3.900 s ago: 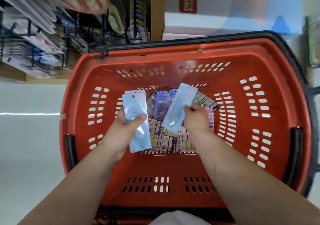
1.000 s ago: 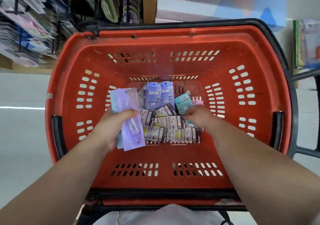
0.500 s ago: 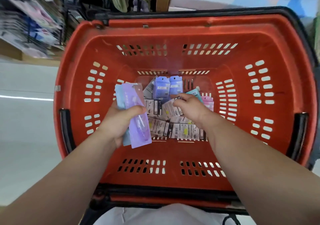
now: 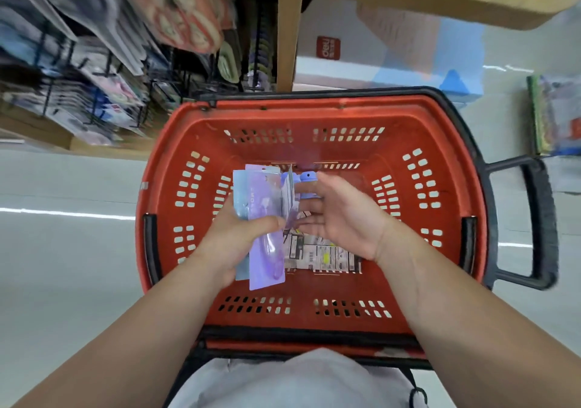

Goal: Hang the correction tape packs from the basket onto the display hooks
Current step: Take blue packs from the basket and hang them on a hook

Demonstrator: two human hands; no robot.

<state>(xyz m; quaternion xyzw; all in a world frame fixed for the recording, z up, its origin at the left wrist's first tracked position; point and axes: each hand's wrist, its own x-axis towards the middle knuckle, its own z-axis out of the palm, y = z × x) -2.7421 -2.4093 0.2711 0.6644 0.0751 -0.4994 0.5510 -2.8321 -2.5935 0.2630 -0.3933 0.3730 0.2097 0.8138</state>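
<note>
Big red basket (image 4: pixel 314 110) is sitting right below the person, with the display hooks (image 4: pixel 94 93) hanging full of blurry stock up at the far left. Left hand (image 4: pixel 232 241) is gripping a small stack of correction tape packs (image 4: pixel 265 206), purple one on top, thumb pressing across it. Right hand (image 4: pixel 342 219) is reaching its fingers against another pack (image 4: pixel 288 194) standing edge-on beside that stack, can't tell if it's actually pinching it. More loose packs (image 4: pixel 323 258) are lying on the basket floor under the hands.
</note>
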